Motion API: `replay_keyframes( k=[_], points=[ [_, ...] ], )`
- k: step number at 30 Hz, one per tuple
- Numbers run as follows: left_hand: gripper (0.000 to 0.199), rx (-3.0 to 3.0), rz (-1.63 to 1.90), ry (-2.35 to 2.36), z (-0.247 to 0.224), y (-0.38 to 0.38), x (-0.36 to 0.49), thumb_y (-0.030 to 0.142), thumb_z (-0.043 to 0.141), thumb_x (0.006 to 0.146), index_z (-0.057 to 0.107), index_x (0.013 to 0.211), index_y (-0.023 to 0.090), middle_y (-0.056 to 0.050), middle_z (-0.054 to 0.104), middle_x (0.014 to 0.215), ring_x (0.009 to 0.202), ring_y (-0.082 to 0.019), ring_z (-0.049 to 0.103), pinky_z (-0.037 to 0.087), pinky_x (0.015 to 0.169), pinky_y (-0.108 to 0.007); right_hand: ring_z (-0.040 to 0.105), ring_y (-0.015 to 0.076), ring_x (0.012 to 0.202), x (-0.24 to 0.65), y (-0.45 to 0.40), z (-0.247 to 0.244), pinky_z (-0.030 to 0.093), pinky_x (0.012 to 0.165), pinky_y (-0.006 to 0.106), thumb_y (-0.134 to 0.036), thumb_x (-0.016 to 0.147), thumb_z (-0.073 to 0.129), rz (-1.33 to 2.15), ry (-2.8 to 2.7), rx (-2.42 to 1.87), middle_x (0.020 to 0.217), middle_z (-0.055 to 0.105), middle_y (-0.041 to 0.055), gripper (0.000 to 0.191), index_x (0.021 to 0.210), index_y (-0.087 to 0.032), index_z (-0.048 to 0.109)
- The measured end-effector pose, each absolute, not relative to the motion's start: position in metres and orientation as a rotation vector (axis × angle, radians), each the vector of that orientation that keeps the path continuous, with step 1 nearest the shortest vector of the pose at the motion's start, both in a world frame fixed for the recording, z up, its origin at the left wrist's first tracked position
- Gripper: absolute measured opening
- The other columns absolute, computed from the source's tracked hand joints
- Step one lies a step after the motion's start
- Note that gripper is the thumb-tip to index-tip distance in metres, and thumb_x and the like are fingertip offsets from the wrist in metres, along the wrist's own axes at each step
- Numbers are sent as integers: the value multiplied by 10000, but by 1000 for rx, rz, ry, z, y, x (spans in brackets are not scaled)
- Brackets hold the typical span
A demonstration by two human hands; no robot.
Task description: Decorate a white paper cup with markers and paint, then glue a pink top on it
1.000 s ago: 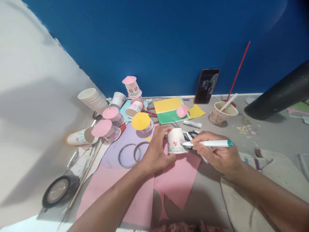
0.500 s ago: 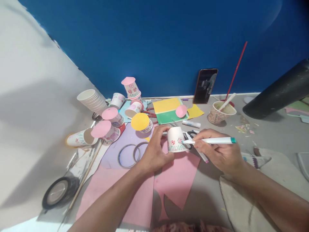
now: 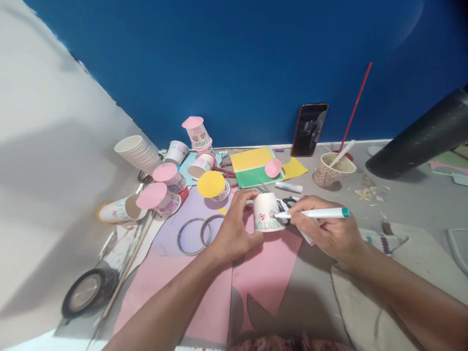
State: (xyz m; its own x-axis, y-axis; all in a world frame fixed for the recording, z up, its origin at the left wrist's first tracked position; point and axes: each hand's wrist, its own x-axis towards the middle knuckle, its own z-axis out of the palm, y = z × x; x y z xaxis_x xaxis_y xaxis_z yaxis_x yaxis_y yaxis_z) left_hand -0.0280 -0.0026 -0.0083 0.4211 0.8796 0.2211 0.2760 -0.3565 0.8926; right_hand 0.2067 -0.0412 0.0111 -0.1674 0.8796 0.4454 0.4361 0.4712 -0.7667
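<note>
An upside-down white paper cup [image 3: 266,204] with red flowers and green strokes drawn near its rim is held by my left hand [image 3: 239,229], thumb and fingers around its left side. My right hand [image 3: 327,229] grips a white marker [image 3: 318,213] with a green end; the marker's tip touches or nearly touches the cup beside the right-hand red flower. Beneath the cup lies pink paper [image 3: 272,273]. Black-handled scissors [image 3: 289,204] are partly hidden behind my right fingers and the cup.
Decorated cups, one with a yellow disc [image 3: 211,184], and a cup stack [image 3: 135,152] stand at the left. Tape rings [image 3: 188,252] lie near my left wrist. A phone [image 3: 309,130] leans on the blue wall; a patterned cup [image 3: 323,175] and dark cylinder [image 3: 413,136] are right.
My right hand and the marker have shifted slightly left, with the tip a little nearer the red flower. My left hand still holds the cup in nearly the same place.
</note>
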Motion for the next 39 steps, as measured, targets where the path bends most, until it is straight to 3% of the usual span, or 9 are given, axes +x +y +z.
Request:
replay_keyframes(
  k=[14, 19, 26, 33, 39],
  points=[
    [725, 1844, 936, 951, -6, -3, -28, 44, 688, 668, 525, 1335, 275, -95, 554, 1399, 1351, -297, 570, 534, 1149, -482, 714, 183, 634, 207, -40, 11, 552, 558, 293, -254, 984, 651, 606, -1669, -1180, 683, 716, -5, 135, 871, -237, 723],
    [739, 1858, 952, 937, -6, -2, -28, 25, 681, 657, 526, 1334, 278, -98, 561, 1404, 1347, -307, 570, 529, 1143, -491, 746, 198, 702, 206, -41, 14, 573, 604, 299, -242, 983, 635, 598, -1739, -1161, 696, 726, 8, 150, 853, -230, 710],
    [729, 1905, 926, 941, -6, -3, -28, 34, 693, 656, 528, 1326, 269, -103, 562, 1390, 1347, -314, 571, 536, 1126, -481, 708, 168, 621, 206, -43, 13, 548, 564, 286, -231, 974, 662, 577, -1685, -1174, 687, 712, -13, 125, 867, -242, 725],
    [707, 1944, 904, 935, -5, -4, -27, 53, 697, 673, 526, 1325, 264, -103, 577, 1358, 1323, -312, 580, 531, 1119, -483, 714, 187, 643, 206, -42, 12, 575, 610, 321, -280, 1002, 628, 587, -1791, -1133, 610, 664, -31, 160, 867, -255, 710],
    [699, 1936, 899, 935, -4, -4, -27, 71, 705, 674, 525, 1322, 261, -107, 576, 1360, 1326, -314, 577, 528, 1120, -483, 732, 191, 670, 205, -41, 12, 575, 623, 321, -242, 990, 634, 563, -1781, -1125, 658, 703, -22, 142, 871, -253, 710]
  ],
)
